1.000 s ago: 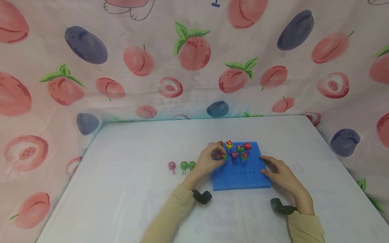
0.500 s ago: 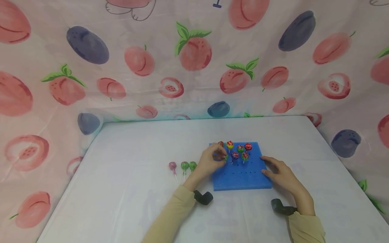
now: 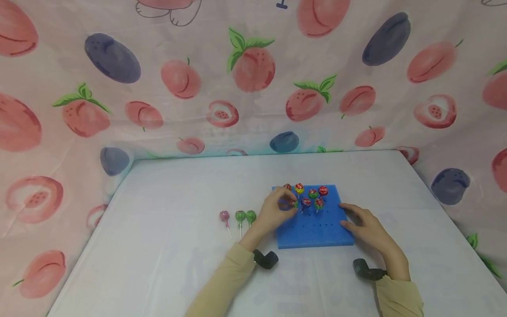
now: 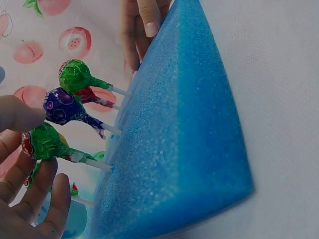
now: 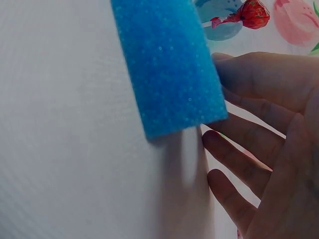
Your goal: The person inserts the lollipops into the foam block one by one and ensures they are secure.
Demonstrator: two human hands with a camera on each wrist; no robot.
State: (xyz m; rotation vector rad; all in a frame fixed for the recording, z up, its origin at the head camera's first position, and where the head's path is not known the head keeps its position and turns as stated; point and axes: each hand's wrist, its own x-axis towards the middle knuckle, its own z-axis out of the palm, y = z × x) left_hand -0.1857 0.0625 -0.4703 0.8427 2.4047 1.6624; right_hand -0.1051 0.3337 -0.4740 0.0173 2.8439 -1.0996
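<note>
My left hand point(image 3: 275, 209) is over the left part of the blue foam board point(image 3: 314, 237). Its thumb and fingers pinch the wrapped head of a green-and-red lollipop point(image 4: 45, 142), whose white stick meets the foam. Close beside that one, a purple lollipop point(image 4: 62, 107) and a green lollipop point(image 4: 75, 74) stand with their sticks in the board. My right hand point(image 3: 368, 226) rests at the board's right edge, fingers spread and fairly straight; in the right wrist view, its thumb and a finger touch the board's corner point(image 5: 172, 69).
Behind are a yellow-and-red lollipop point(image 3: 299, 188) and a red lollipop point(image 3: 322, 190) in the board. A pink lollipop point(image 3: 224, 215) and two green lollipops point(image 3: 240, 215) lie on the white table point(image 3: 158, 246), left of the board. A fruit-print curtain point(image 3: 253, 123) hangs behind.
My left hand has shifted very slightly right, still at the same lollipop, and more of the nearest green lollipop on the table shows. My right hand stays at the board's edge.
</note>
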